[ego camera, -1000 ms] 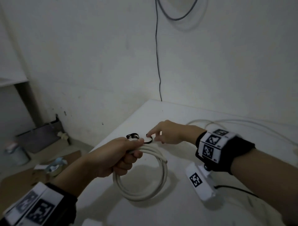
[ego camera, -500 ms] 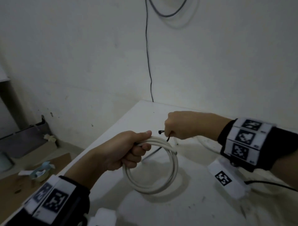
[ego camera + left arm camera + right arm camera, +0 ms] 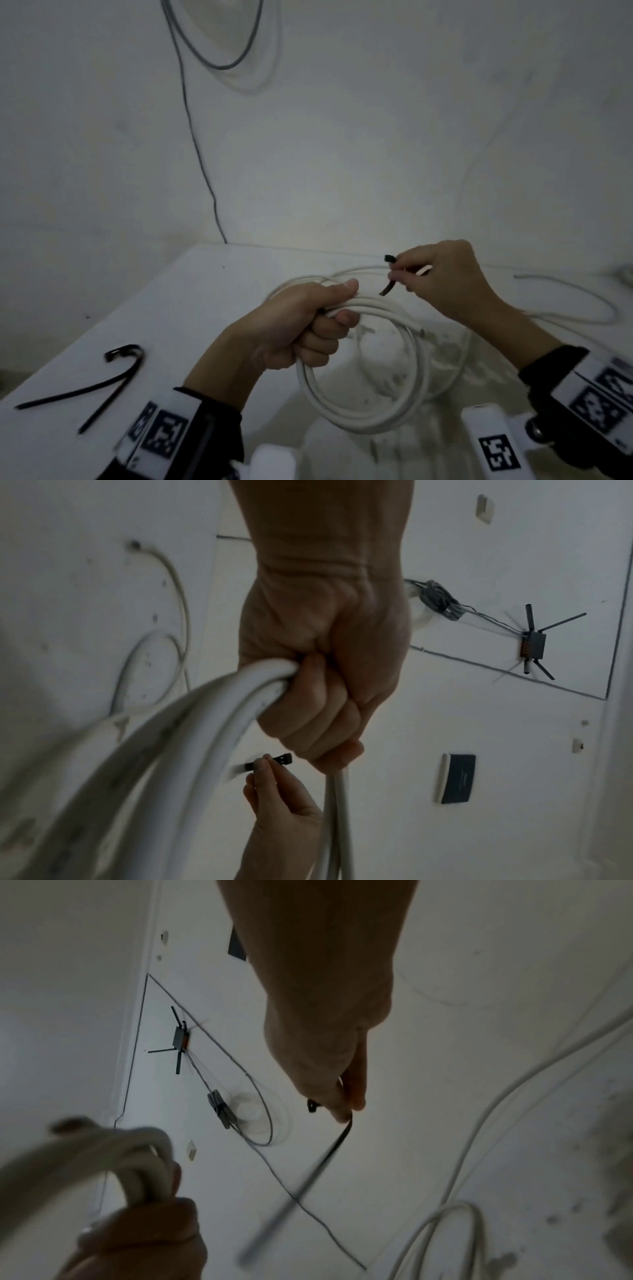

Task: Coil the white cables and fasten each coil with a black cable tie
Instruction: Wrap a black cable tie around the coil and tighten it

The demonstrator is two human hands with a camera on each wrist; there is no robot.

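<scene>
My left hand point(image 3: 301, 329) grips a coiled white cable point(image 3: 363, 407) by its upper left part, holding the coil above the white table point(image 3: 191, 308). In the left wrist view the left hand point(image 3: 329, 685) has its fingers curled round the cable strands point(image 3: 192, 737). My right hand point(image 3: 442, 277) pinches a black cable tie point(image 3: 388, 275) near its head, just right of the coil's top and apart from it. In the right wrist view the tie point(image 3: 329, 1153) hangs down from the right fingertips point(image 3: 342, 1110), blurred.
Two more black cable ties point(image 3: 102, 380) lie on the table at the front left. A loose white cable point(image 3: 582, 308) loops across the table at the right. A thin dark wire point(image 3: 195, 137) runs down the wall behind.
The view has swung right, bringing spare ties into sight. My right hand has pulled the tie away from the coil's top, up and to the right. The left hand keeps its grip.
</scene>
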